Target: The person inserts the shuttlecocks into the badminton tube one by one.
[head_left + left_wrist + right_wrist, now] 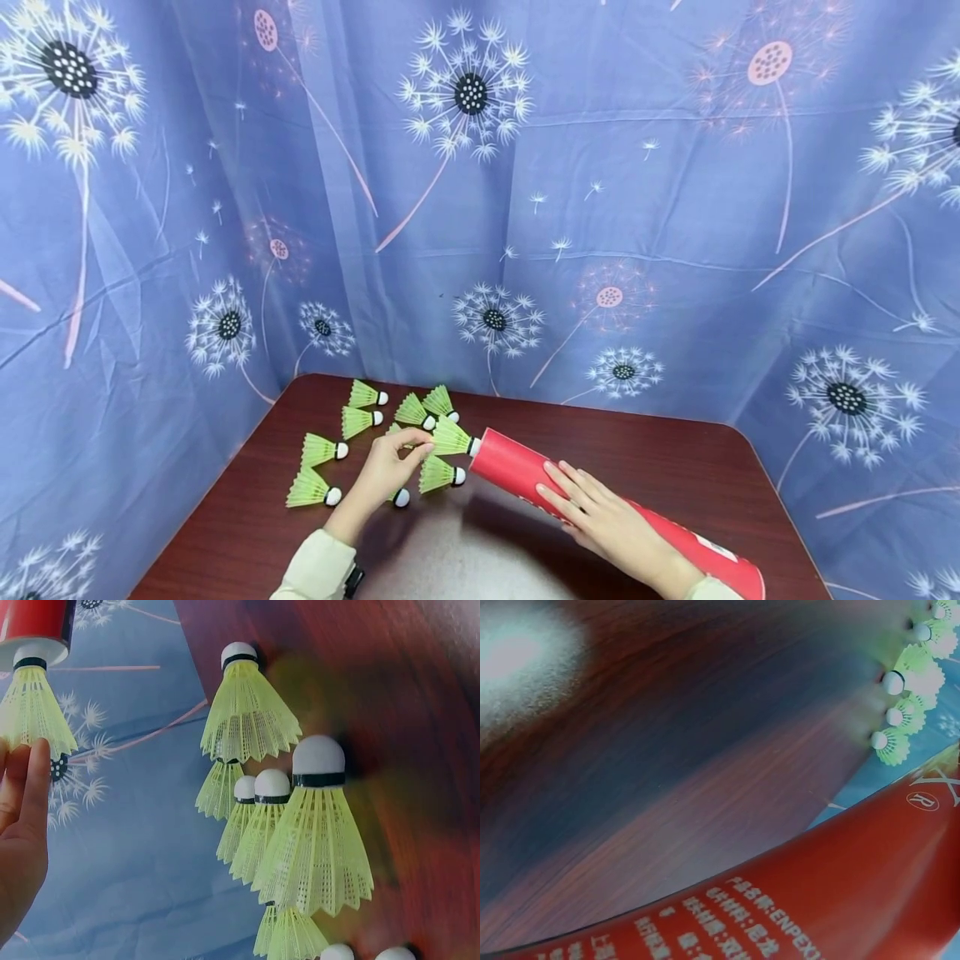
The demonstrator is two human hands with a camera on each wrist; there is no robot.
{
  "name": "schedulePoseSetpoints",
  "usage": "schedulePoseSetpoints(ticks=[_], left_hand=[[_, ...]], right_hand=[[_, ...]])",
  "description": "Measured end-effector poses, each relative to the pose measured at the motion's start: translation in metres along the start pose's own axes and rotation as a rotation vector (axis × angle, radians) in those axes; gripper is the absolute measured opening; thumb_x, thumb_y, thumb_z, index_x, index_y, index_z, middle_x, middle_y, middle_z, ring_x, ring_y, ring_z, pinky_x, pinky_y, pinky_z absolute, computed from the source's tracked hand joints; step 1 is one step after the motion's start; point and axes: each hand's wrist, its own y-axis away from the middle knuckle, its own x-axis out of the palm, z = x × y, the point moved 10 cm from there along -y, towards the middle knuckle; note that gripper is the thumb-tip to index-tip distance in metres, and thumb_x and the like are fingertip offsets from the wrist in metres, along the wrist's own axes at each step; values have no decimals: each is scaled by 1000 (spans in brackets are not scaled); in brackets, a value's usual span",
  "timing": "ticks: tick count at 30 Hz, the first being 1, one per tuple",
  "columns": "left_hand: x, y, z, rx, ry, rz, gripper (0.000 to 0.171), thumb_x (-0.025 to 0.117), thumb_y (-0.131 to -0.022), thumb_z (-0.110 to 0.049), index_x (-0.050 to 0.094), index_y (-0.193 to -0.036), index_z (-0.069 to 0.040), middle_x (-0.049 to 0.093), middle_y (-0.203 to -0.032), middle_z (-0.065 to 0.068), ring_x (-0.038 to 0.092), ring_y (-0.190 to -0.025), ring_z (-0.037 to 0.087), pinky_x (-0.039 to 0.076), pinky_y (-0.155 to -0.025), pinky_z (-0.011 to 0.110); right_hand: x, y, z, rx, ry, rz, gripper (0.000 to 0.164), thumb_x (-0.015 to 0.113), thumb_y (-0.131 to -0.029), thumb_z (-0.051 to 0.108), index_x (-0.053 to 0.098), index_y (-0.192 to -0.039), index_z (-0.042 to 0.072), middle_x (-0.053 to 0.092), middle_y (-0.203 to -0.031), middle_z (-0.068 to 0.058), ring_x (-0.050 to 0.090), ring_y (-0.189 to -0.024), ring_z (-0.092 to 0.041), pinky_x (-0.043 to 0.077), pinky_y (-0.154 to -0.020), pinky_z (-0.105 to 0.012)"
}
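My left hand (396, 463) pinches a yellow-green shuttlecock (452, 437) by the edge of its skirt, between thumb and fingers. Its white cork tip sits right at the open end of a long red tube (517, 467), as the left wrist view also shows with the cork at the tube's mouth (34, 651). My right hand (603, 521) lies over the tube's middle with fingers extended across it. In the right wrist view the red tube (832, 885) shows printed white lettering, and that hand is out of sight.
Several shuttlecocks lie on the dark red-brown table (690, 467), among them one at the left front (309, 489) and one just below the held one (438, 475). A blue curtain (637, 192) with a dandelion print surrounds the table's back and sides.
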Motion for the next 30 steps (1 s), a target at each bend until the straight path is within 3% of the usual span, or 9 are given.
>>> schedulePoseSetpoints(ticks=[8,17,22,27,30], left_hand=[[14,2,-10,49,26,30,11,69,-84,4,71,-90,-5,70,-86,6,62,-76,16,53,-66,29],[19,7,-49,81,74,75,9,66,-83,10,69,-88,3,67,-81,11,62,-74,25,54,-66,29],[23,9,-49,65,83,73,7,67,-84,7,70,-88,2,67,-82,13,63,-77,19,54,-67,31],[29,9,-45,46,113,82,5,67,-84,7,68,-87,2,69,-83,16,65,-77,24,55,-67,33],[29,9,-44,32,111,64,5,69,-83,5,68,-86,2,68,-81,14,65,-77,21,55,-66,32]], right_hand=[[3,0,-3,-4,-11,14,54,27,-104,42,37,-148,13,32,-153,-15,41,-132,-35,13,-117,-31],[3,2,-4,-4,-29,14,53,26,-104,42,38,-148,14,33,-153,-14,41,-132,-35,13,-117,-29],[3,3,-5,13,-38,18,52,29,-104,42,38,-148,16,32,-154,-12,37,-135,-32,13,-116,-27],[4,4,-5,24,-53,22,52,32,-103,42,37,-149,18,31,-154,-11,36,-136,-30,11,-115,-24],[3,4,-4,10,-47,11,52,34,-103,42,38,-148,16,32,-154,-12,37,-135,-31,12,-116,-26]])
